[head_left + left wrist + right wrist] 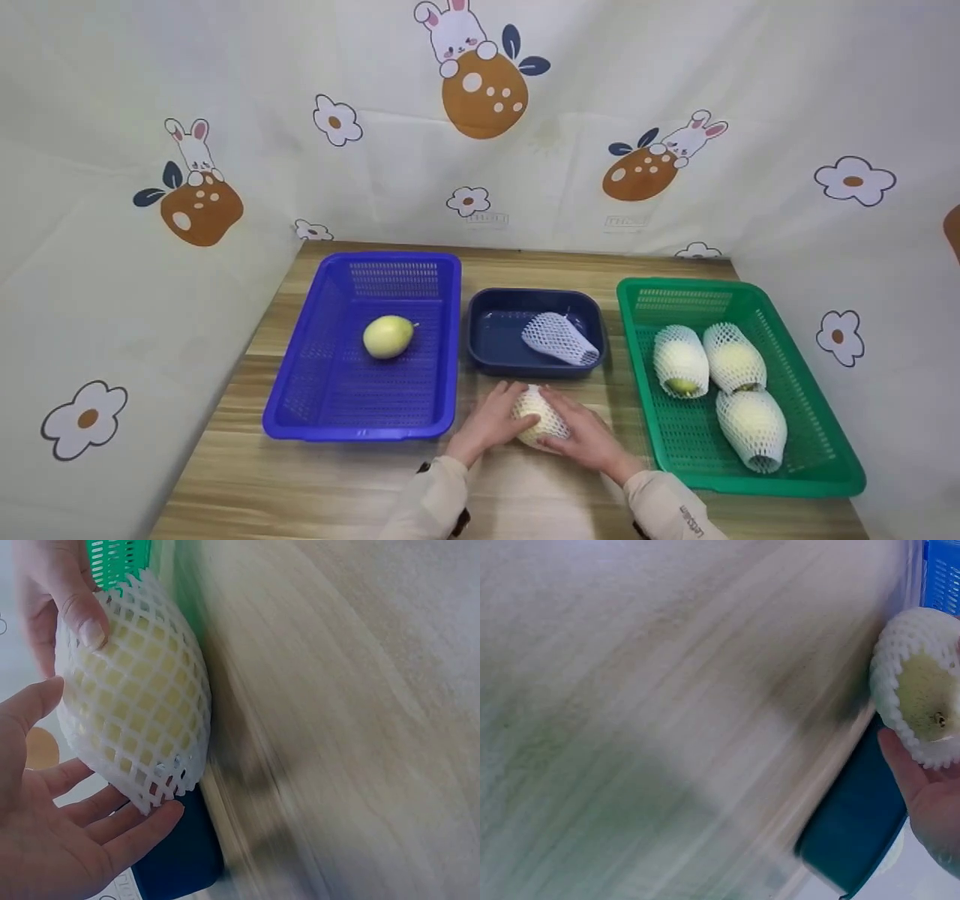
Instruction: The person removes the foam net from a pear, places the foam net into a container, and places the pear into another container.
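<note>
Both hands are at a pale yellow pear (541, 421) in a white foam net, close over the table in front of the navy tray (491, 370). My left hand (491, 420) holds its left side, the thumb near and the fingers reaching round the net's end. From the other side my right hand (589, 435) grips it, its thumb (91, 631) pressing on the mesh in the left wrist view. The net (889, 667) leaves one end of the pear bare in the right wrist view. Inside the tray lies another white foam net (559, 339).
To the left stands a blue basket (360, 433) with one bare pear (388, 337). A green basket (787, 486) on the right contains three netted pears (752, 427). A printed curtain (555, 165) surrounds the wooden table (247, 480) at the back and sides.
</note>
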The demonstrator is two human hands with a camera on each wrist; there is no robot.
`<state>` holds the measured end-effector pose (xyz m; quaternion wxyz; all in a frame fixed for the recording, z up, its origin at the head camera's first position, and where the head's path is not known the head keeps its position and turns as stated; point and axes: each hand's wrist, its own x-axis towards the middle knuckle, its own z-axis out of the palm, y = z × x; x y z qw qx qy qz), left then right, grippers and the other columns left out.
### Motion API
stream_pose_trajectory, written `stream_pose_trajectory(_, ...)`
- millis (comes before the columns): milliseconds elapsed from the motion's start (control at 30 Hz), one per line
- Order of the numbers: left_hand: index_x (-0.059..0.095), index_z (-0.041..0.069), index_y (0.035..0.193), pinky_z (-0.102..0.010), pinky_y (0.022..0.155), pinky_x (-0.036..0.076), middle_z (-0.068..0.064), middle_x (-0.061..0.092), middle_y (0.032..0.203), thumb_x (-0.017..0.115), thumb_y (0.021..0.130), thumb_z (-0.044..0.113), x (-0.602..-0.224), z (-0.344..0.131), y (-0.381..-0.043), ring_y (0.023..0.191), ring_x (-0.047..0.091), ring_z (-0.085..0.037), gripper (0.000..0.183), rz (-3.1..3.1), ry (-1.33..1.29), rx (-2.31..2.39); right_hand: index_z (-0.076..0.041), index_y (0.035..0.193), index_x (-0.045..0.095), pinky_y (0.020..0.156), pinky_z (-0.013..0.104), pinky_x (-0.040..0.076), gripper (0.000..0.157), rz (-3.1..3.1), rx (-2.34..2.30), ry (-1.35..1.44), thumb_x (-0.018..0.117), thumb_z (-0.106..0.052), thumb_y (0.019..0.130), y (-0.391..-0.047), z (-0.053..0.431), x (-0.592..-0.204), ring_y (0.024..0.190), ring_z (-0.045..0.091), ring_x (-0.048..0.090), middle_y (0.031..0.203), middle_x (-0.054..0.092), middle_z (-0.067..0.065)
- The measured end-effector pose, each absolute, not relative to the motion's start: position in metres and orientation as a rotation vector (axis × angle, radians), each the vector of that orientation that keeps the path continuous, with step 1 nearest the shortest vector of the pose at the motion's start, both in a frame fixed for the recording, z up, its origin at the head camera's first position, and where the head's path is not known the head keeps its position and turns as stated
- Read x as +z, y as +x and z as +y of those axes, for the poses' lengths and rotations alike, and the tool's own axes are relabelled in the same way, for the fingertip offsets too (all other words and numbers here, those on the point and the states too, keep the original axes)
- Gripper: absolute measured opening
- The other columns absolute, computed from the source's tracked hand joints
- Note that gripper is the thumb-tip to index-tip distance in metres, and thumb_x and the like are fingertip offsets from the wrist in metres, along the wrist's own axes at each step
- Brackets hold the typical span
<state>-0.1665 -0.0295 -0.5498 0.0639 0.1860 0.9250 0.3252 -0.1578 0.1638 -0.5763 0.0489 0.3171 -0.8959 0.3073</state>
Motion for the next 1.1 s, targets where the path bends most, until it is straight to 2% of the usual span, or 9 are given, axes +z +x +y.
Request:
stream_pose_trajectory(267,0.051,0.009,0.114,-0.044,0.078,0.042,-0.011,0.051,0.111,0.062,0.08,0.037,-0.551,-0.029,-0.166,0.099,0.051,-0.03,0.046,2.852,0.655,1.036,-0.003,0.117,0.056,0.083,0.038,0.042,0.052,-2.533,0.947,0.921,0.071,-0.028,0.074,-0.159,0.164,-0.58,0.104,0.023,0.053,0.115,0.056,0.009)
stream_pose_trajectory(433,0.052,0.009,0.111,-0.038,0.074,0.044,-0.007,0.051,0.105,0.064,0.078,0.035,-0.551,-0.028,-0.166,0.09,0.054,-0.025,0.043,2.881,0.676,1.047,-0.004,0.12,0.053,0.084,0.039,0.041,0.058,-2.532,0.934,0.902,0.072,-0.03,0.072,-0.159,0.164,-0.583,0.105,0.024,0.051,0.118,0.054,0.01)
stream_pose_trajectory(567,0.053,0.01,0.111,-0.041,0.075,0.044,-0.007,0.052,0.106,0.064,0.078,0.036,-0.551,-0.027,-0.166,0.09,0.055,-0.026,0.043,2.886,0.667,1.035,-0.003,0.128,0.044,0.087,0.042,0.038,0.069,-2.62,0.928,0.912,0.071,-0.032,0.072,-0.158,0.166,-0.585,0.111,0.028,0.046,0.126,0.046,0.014)
stream_pose_trajectory(667,0.05,0.009,0.114,-0.043,0.078,0.043,-0.01,0.051,0.11,0.064,0.078,0.037,-0.552,-0.026,-0.166,0.095,0.053,-0.029,0.048,2.863,0.642,1.031,-0.002,0.129,0.042,0.087,0.042,0.038,0.069,-2.637,0.921,0.934,0.07,-0.031,0.074,-0.157,0.168,-0.586,0.11,0.029,0.046,0.126,0.046,0.015)
stream_pose_trajectory(867,0.041,0.001,0.125,-0.044,0.084,0.039,-0.021,0.049,0.115,0.064,0.076,0.043,-0.556,-0.027,-0.165,0.103,0.049,-0.033,0.067,2.818,0.535,1.068,0.001,0.12,0.052,0.083,0.04,0.041,0.058,-2.496,0.918,0.963,0.073,-0.024,0.072,-0.157,0.168,-0.587,0.104,0.027,0.052,0.118,0.053,0.014)
stream_pose_trajectory(1100,0.043,-0.003,0.123,-0.04,0.085,0.04,-0.021,0.052,0.114,0.064,0.075,0.042,-0.557,-0.027,-0.164,0.101,0.051,-0.032,0.069,2.826,0.56,1.069,-0.001,0.111,0.06,0.08,0.037,0.044,0.048,-2.405,0.951,0.926,0.075,-0.021,0.069,-0.155,0.167,-0.59,0.098,0.023,0.056,0.109,0.059,0.01)
